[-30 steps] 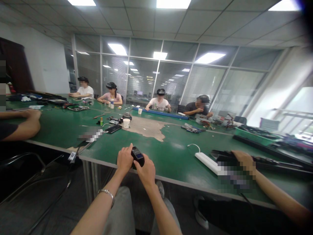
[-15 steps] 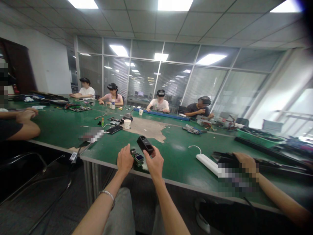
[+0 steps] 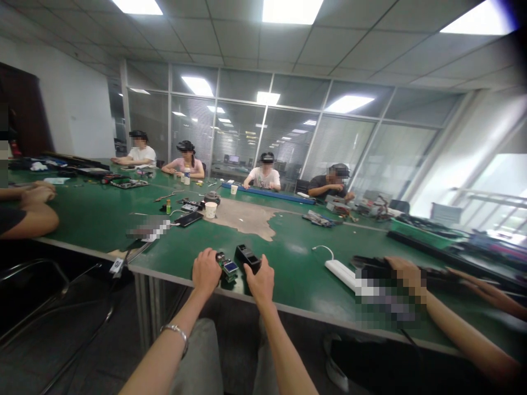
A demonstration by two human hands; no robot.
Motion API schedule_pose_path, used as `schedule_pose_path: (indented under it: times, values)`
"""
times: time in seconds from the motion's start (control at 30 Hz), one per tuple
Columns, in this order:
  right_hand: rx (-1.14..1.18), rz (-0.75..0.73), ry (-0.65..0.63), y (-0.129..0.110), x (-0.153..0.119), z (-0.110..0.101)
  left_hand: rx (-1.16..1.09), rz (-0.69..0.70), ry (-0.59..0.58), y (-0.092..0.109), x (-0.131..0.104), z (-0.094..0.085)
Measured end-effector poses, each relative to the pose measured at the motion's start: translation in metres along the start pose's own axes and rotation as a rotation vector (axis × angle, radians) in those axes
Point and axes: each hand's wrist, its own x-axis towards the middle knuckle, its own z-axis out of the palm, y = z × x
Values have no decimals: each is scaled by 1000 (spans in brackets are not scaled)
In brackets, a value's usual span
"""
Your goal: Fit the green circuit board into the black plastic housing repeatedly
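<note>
Near the front edge of the green table (image 3: 296, 274), my left hand (image 3: 206, 271) has its fingers closed at the left side of a green circuit board with a small screen (image 3: 229, 267). My right hand (image 3: 260, 277) grips a black plastic housing (image 3: 247, 257), which has openings in its face. Housing and board are side by side, with a narrow gap between them. The palm side of my left hand is hidden.
A white power strip (image 3: 341, 276) lies to the right, beside a co-worker's hand (image 3: 405, 274). Ahead stand a paper cup (image 3: 211, 209) and a black phone (image 3: 189, 219). Pliers and other tools (image 3: 320, 219) lie farther back. A green basket (image 3: 428, 230) sits at the right.
The black housing has come down and now sits lower, beside the circuit board. The gap between housing and board has widened. At the right, another person's second hand has come into view.
</note>
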Motion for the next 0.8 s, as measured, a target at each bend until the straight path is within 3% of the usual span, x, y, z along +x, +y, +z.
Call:
schedule_pose_path:
  times: [0.27,0.37,0.5,0.6,0.8]
  values:
    - [91,24,-3,-5,-5,-11,20,11,4,0,-1,-1]
    - [235,86,17,-11,-6,-19,17,10,4,0,-1,0]
    - [495,158,8,-32,-10,-34,26,2,0,0,-1,0]
    - [608,94,-36,-53,-17,-40,19,-2,14,-1,-1,1]
    - [537,31,-56,-75,-25,-33,-34,-10,81,-3,-2,4]
